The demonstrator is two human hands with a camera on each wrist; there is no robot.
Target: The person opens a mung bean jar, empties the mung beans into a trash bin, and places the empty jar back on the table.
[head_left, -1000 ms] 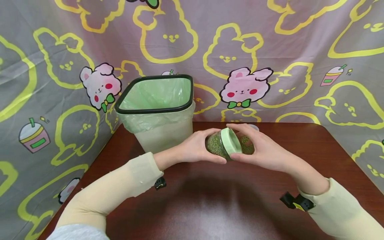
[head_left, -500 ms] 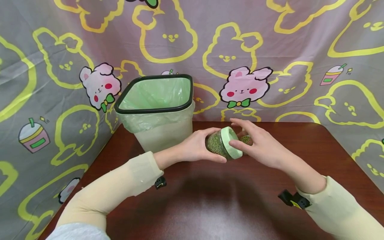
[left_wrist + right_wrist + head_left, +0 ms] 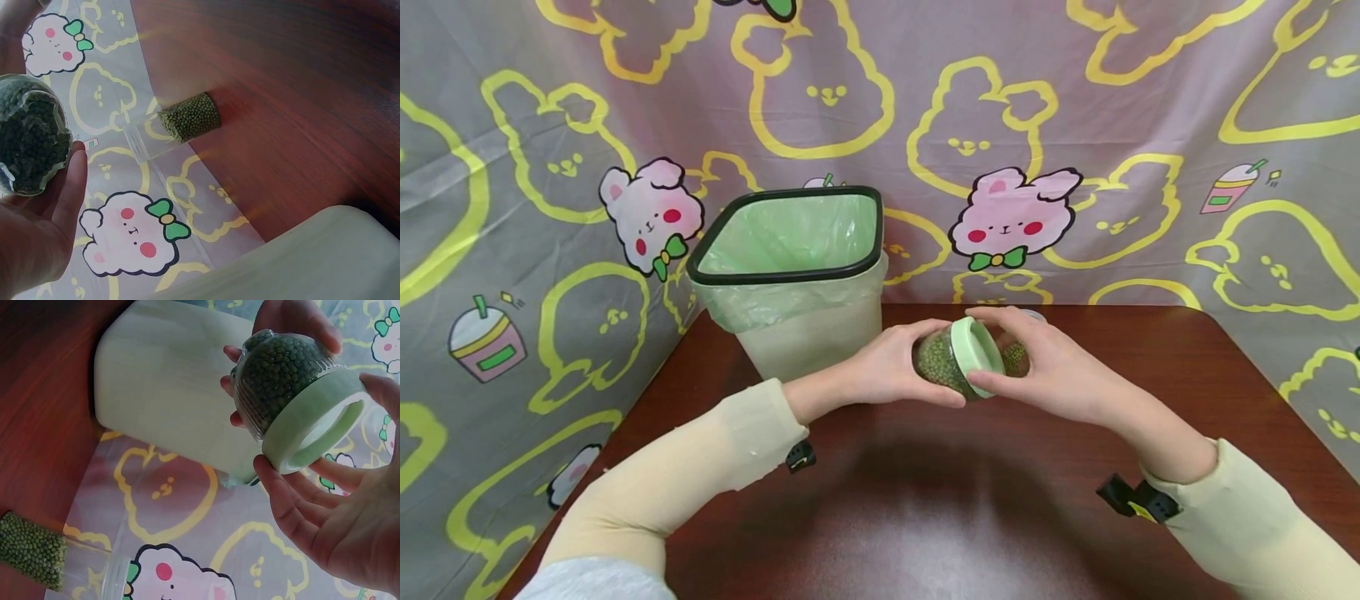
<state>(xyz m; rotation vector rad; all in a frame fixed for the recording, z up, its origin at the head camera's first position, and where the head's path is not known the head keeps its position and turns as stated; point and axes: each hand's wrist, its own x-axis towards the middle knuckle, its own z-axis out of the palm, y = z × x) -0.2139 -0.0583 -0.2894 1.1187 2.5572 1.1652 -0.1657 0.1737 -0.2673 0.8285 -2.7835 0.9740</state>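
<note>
In the head view my left hand (image 3: 887, 367) grips a glass jar (image 3: 936, 362) of green beans from its left side. The jar is held tilted above the table, its pale green lid (image 3: 312, 406) facing right. My right hand (image 3: 1063, 367) pinches the lid's rim between thumb and fingers, as the right wrist view shows. Behind that hand a clear container (image 3: 190, 117) partly filled with green beans stands on the table; in the head view the fingers hide most of it.
A pale waste bin (image 3: 812, 333) with a black rim and a green liner bag stands at the back left of the brown table (image 3: 940, 517). A patterned curtain (image 3: 880, 100) hangs behind and on both sides.
Half a second ago the right hand's fingers were spread off the lid; now they are back around its rim. The lid looks turned. The left hand and jar have stayed about still.
</note>
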